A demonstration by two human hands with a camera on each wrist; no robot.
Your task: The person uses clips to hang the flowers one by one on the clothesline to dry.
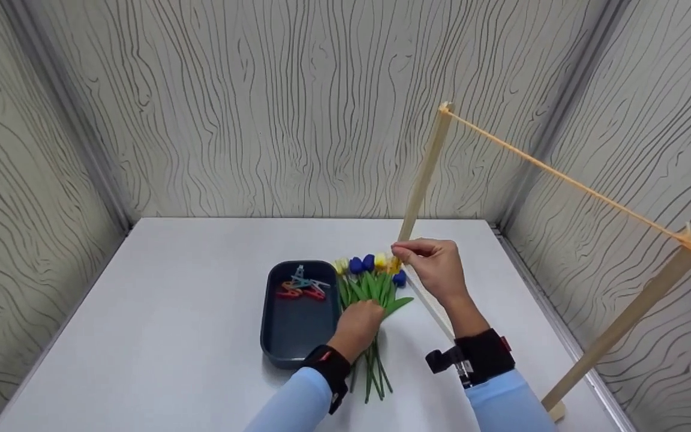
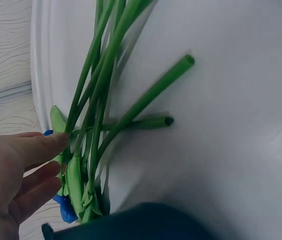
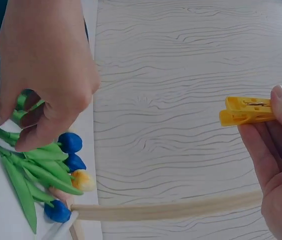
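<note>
Pinched between the thumb and fingers of my right hand (image 1: 435, 270) is a yellow clothespin (image 3: 246, 110), held up in the air above the tulip heads. My left hand (image 1: 358, 327) reaches down over a bunch of artificial tulips (image 1: 375, 287) lying on the table. In the left wrist view its thumb (image 2: 48, 146) meets the green stems (image 2: 103, 85), and a gap shows between thumb and fingers. The tulip heads are blue, yellow and whitish.
A dark tray (image 1: 297, 336) left of the tulips holds several coloured clothespins (image 1: 303, 288). To the right, an orange cord (image 1: 561, 171) stretches between two wooden posts (image 1: 424, 174). Patterned panels (image 1: 297, 108) enclose the white table (image 1: 171, 312).
</note>
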